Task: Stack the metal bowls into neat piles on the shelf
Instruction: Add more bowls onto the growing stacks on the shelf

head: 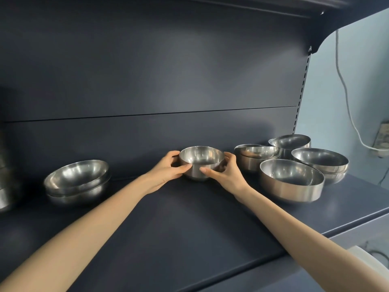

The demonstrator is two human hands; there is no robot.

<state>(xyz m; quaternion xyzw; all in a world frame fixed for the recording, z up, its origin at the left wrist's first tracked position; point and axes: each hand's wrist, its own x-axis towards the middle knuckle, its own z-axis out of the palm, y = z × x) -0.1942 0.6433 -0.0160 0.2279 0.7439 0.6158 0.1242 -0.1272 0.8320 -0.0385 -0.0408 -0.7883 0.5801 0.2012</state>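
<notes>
A small metal bowl stands upright near the back middle of the dark shelf. My left hand grips its left side and my right hand grips its right side, thumbs on the front wall. A pile of wider bowls sits at the left. At the right are a large bowl, a stacked pair, a tilted bowl behind them and another stacked pair at the far right.
The shelf's dark back panel rises close behind the bowls. More metalware shows blurred at the left edge. A white cable hangs on the pale wall to the right. The shelf's front edge runs diagonally at lower right.
</notes>
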